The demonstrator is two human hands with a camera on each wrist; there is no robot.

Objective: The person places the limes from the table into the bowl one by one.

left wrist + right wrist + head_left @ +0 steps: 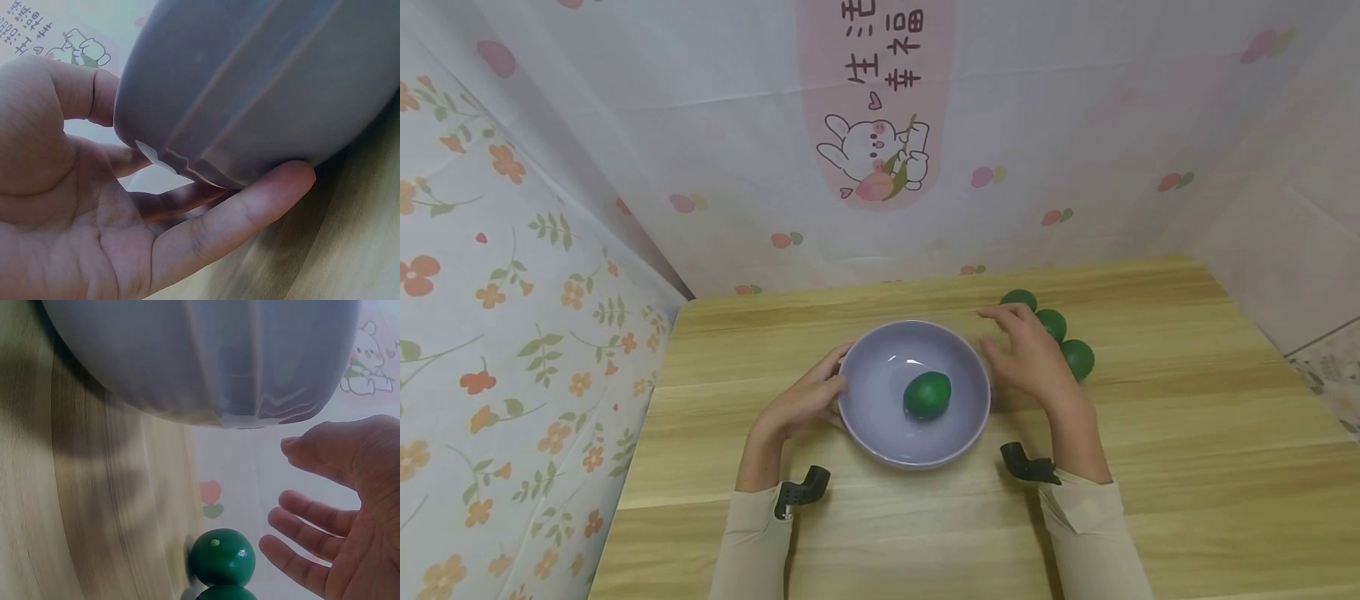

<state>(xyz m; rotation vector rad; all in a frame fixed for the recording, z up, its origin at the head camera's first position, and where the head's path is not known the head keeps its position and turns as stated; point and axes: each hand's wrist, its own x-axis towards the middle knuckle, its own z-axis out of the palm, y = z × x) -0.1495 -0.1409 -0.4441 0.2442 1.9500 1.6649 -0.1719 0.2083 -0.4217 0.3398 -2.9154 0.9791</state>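
A lavender bowl [872, 408] stands on the table with one green lime [927, 395] inside it. My left hand [805, 400] holds the bowl at its left side, thumb by the rim; the left wrist view shows the fingers spread round the bowl's outer wall [237, 81]. Just off the bowl's right side, my right hand [1030, 354] has loosely bent fingers and nothing in its grasp. Three more limes [1077, 359] lie in a row beyond that hand, partly hidden by it. In the right wrist view a gap separates the fingers from the nearest lime [223, 557].
The wooden table [1187, 433] reaches back to a white curtain [715, 167] printed with fruit and a rabbit. A flowered cloth [512, 333] hangs along the left side. Black wrist mounts [805, 487] stick out from both sleeves.
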